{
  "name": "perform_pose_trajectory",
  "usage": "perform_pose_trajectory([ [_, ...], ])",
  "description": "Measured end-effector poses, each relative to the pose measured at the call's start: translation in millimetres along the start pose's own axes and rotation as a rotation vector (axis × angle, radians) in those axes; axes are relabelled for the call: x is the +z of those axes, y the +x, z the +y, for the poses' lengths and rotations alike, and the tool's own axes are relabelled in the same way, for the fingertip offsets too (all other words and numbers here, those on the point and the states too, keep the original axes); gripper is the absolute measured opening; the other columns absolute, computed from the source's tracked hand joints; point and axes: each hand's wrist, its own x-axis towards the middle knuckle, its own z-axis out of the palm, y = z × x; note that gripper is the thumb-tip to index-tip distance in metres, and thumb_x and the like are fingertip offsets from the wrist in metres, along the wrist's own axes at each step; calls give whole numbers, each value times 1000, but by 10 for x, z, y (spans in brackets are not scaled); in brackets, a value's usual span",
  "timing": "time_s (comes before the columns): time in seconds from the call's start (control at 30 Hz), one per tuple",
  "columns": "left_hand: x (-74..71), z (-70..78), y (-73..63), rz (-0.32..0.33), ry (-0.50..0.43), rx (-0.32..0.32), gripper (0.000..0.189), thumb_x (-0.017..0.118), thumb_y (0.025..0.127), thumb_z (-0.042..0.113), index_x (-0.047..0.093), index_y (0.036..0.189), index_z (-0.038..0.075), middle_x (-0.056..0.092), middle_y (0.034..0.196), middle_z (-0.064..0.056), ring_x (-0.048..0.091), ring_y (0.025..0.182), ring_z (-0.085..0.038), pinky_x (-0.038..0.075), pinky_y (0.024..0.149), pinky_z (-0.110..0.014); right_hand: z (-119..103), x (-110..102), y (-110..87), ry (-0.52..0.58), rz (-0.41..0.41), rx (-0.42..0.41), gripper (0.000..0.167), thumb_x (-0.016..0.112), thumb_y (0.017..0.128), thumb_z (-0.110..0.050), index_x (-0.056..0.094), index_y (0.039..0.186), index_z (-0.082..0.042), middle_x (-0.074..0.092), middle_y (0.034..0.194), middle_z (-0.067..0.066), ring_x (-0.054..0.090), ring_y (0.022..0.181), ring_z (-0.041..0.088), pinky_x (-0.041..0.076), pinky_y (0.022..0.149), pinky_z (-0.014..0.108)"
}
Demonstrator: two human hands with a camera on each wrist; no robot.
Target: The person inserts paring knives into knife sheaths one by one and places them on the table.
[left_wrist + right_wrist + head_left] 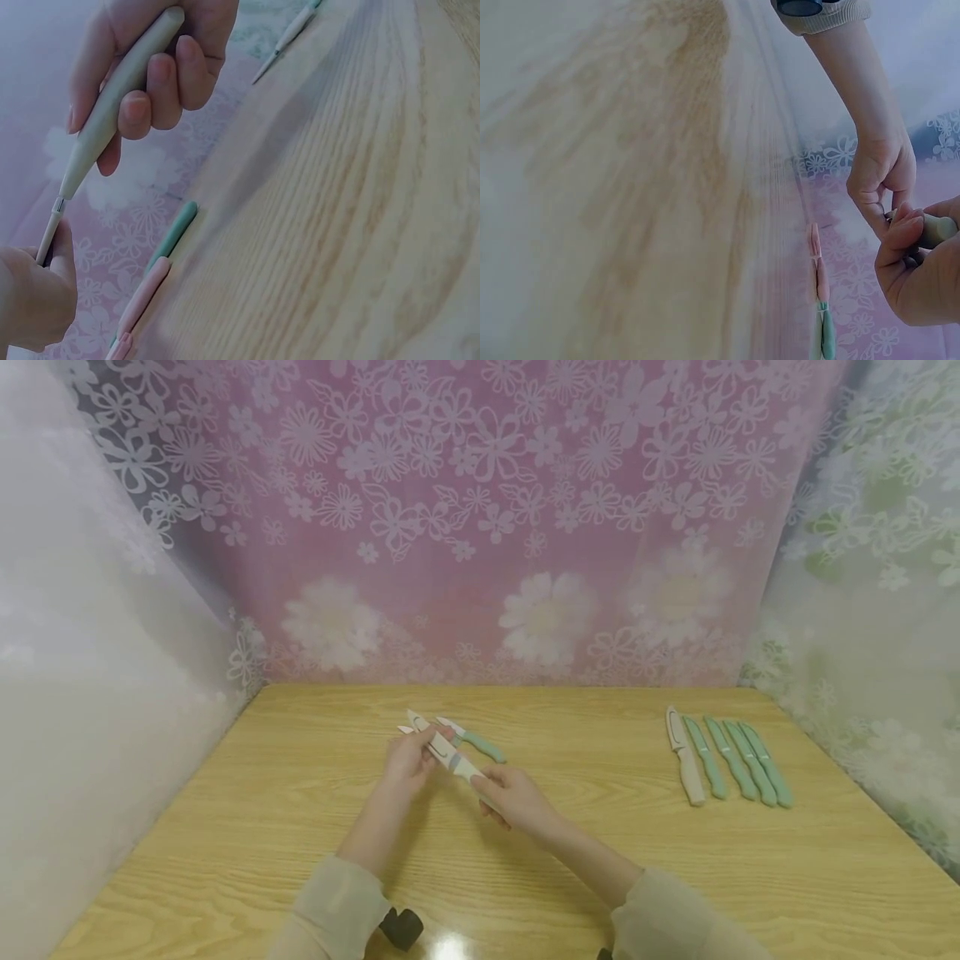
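Note:
Over the middle of the table, both hands hold one knife (465, 768) with a pale cream handle, tilted with its tip to the upper left. Its broad white blade part carries a dark curved line; it may be a cover. My left hand (408, 762) pinches this blade part between thumb and fingers. The right hand (517, 799) grips the handle, fingers curled round it in the left wrist view. On the table behind the left hand lie a green-handled knife (483, 747) and a pink-handled knife (142, 296), the latter mostly hidden in the head view.
At the right of the wooden table (570, 877), a cream-handled knife (688, 768) lies beside several green-handled knives (738, 768) in a row. Flowered curtains (525, 527) hang behind and at the sides. Black wrist cameras (402, 929) sit by the sleeves.

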Motion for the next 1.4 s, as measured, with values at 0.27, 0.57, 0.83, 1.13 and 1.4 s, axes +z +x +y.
perform_pose_trajectory([
  [0.27, -9, -46, -43, -56, -10, 20, 41, 41, 98, 3, 28, 130, -18, 41, 130, -32, 51, 115, -32, 43, 98, -34, -24, 31, 15, 22, 18, 2, 36, 45, 98, -21, 55, 109, 12, 51, 64, 3, 37, 45, 9, 31, 37, 14],
  [0.57, 21, -65, -57, -37, -24, 31, 44, 42, 98, 5, 26, 134, -15, 44, 129, -31, 50, 117, -34, 43, 99, -34, 32, -8, 39, 12, 1, 11, 41, 52, 96, -23, 51, 117, 11, 55, 67, 11, 39, 47, 9, 32, 39, 14],
  [0.83, 47, -46, -22, 2, 84, 27, 42, 47, 96, 6, 35, 132, -13, 49, 125, -29, 50, 117, -34, 46, 96, -31, 35, -89, 68, -266, 21, 22, 34, 62, 89, -28, 61, 109, -1, 62, 74, 11, 52, 51, 12, 44, 40, 18],
  [1.13, 58, 67, 34, -26, 303, 26, 33, 57, 92, 11, 54, 117, -10, 64, 97, -12, 62, 81, -14, 53, 83, -29, 23, -232, 105, -434, 20, 11, 21, 61, 88, -24, 65, 88, -3, 63, 78, 5, 58, 57, 12, 52, 47, 24],
  [1.4, -78, 174, 89, 22, 444, 85, 35, 52, 96, 19, 54, 117, -9, 62, 98, -15, 62, 81, -16, 53, 84, -32, 66, -474, 107, -345, 55, 37, 21, 59, 90, -23, 64, 97, -3, 62, 84, 5, 56, 67, 16, 52, 54, 24],
])
